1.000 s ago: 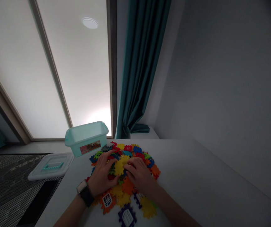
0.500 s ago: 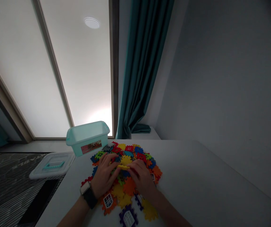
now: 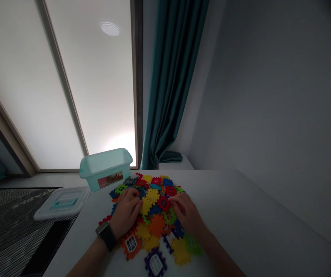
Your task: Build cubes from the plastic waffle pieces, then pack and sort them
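Note:
A heap of notched plastic interlocking tiles in several colours lies on the white table under both hands. My left hand (image 3: 127,211), with a watch on its wrist, is closed at the left of the heap. Its thumb and fingers meet the edge of a yellow interlocking tile (image 3: 146,207). Another yellow tile (image 3: 153,195) lies just behind that one. My right hand (image 3: 187,213) reaches over the heap's right side, its fingertips pinched at the right edge of a red interlocking tile (image 3: 163,203). An orange tile (image 3: 157,225) lies in front, between the hands.
A pale green plastic bin (image 3: 106,169) stands at the table's back left. Its clear lid (image 3: 63,202) with a teal handle lies left of it, near a dark flat object (image 3: 45,248). Closest to me is a purple tile with a white window (image 3: 155,263). A teal curtain (image 3: 173,84) hangs behind.
My hands have moved apart; the right one went right, off the yellow tile they both held. That tile now sits lower and flatter at my left hand. A green tile at front right is uncovered.

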{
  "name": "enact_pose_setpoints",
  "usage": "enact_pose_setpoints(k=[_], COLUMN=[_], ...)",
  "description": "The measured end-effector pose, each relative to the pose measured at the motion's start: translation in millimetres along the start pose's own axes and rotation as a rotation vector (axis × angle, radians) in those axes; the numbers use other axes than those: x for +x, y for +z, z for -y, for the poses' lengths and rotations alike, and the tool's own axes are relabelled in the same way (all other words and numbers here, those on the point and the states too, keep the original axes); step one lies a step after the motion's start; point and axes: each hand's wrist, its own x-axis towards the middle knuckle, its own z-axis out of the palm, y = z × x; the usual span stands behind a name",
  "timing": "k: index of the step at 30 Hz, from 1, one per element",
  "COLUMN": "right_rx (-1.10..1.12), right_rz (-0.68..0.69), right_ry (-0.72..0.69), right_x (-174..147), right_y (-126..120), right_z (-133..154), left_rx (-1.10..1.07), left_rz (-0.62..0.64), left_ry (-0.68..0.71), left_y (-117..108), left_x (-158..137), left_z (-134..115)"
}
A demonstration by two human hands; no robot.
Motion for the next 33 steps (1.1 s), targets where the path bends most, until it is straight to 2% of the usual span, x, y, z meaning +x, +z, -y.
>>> enact_pose_setpoints(k=[4,8,15,20,23,28,33], right_rx=[-0.046,-0.076,-0.077,-0.109,-0.135,-0.124,-0.129], right_rz=[-0.031,0.001,0.174,0.303,0.335,0.332,0.180], right_ry=[0.050,0.088,0.130,0.146,0.164,0.170,0.144], right_x=[-10.4,-37.0,-83.0,-92.2,-93.2,-96.9,-97.4], right_y=[-11.8,-21.8,-40.4,-51.1,-53.7,-52.0,-48.1], right_z=[-9.0,-15.9,-10.7,0.2,3.7,1.0,-7.5], left_rx=[0.043,0.095,0.136,0.138,0.134,0.127,0.088], left_rz=[0.001,-0.002,-0.015,-0.023,-0.022,-0.032,-0.049], left_ry=[0.007,-0.009,-0.006,-0.013,-0.021,-0.024,0.014], left_y=[-3.5,-5.0,-4.2,-3.4,-3.6,-4.9,-6.1], left_x=[0.7,1.8,1.5,0.9,1.1,0.3,0.6], left_z=[0.9,2.5,6.0,8.1,8.9,8.2,7.1])
